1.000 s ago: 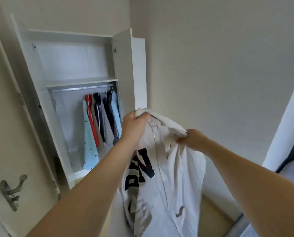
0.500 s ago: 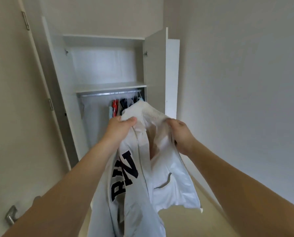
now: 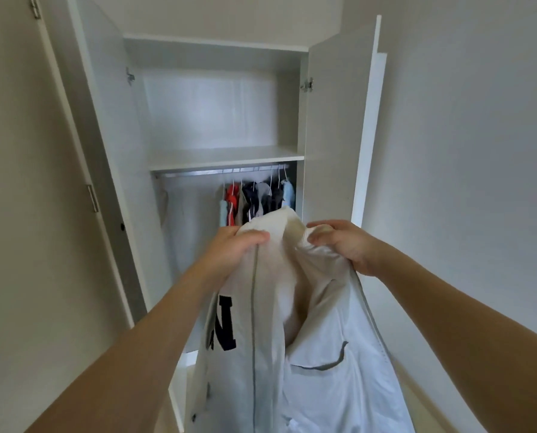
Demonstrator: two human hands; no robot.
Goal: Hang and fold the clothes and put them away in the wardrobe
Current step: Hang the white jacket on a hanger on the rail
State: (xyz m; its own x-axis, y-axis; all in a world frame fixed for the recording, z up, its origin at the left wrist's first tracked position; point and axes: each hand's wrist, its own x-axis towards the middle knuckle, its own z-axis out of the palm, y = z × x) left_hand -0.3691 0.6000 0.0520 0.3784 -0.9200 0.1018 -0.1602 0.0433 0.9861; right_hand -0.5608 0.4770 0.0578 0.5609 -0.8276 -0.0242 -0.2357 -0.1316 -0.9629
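Head view, facing open white wardrobe [image 3: 129, 189], both doors swung wide. Left hand [image 3: 229, 248] grips the white zip-up jacket [image 3: 267, 323] at the collar on one side of the zip, thumb curled over the fabric edge. Right hand [image 3: 345, 245] pinches the opposite collar edge, fingers folded round the ribbed cloth. Jacket hangs between the two hands in front of the wardrobe opening, front spread apart, dark block lettering [image 3: 225, 323] on the left panel, slanted grey-trimmed pocket [image 3: 326, 360] on the right panel.

Inside: bare white shelf [image 3: 223, 157] across the upper part; metal hanging rail [image 3: 217, 172] just beneath it. Row of hung garments [image 3: 256, 198] bunched at the rail's right end: pale blue, red, dark navy, grey; exact count unclear, partly hidden behind jacket collar.

Room: plain pale walls left and right; room door [image 3: 26, 182] with hinges at far left; strip of light floor [image 3: 442, 410] at lower right
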